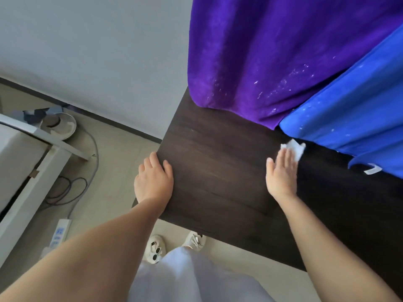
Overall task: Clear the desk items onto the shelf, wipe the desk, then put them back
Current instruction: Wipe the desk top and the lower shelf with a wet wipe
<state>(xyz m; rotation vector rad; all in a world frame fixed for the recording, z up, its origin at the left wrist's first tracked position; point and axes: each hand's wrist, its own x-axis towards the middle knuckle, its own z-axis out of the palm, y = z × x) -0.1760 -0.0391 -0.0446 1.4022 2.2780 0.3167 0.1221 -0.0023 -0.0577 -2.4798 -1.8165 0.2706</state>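
- Flat on the dark wood-grain desk [218, 166]: right hand [282, 173], fingers straight and together, pressing a crumpled white tissue [294, 149] near the far edge.
- Draped over the desk's left edge: left hand [153, 177], fingers relaxed, holding nothing.
- Behind, soft folds of purple curtain [272, 51] and blue curtain [349, 110].

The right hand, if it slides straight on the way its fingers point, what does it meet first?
Likely the blue cloth. The right hand presses a white wipe flat on the desk, fingers pointing at the cloth's hanging edge just beyond; the exact gap is unclear.
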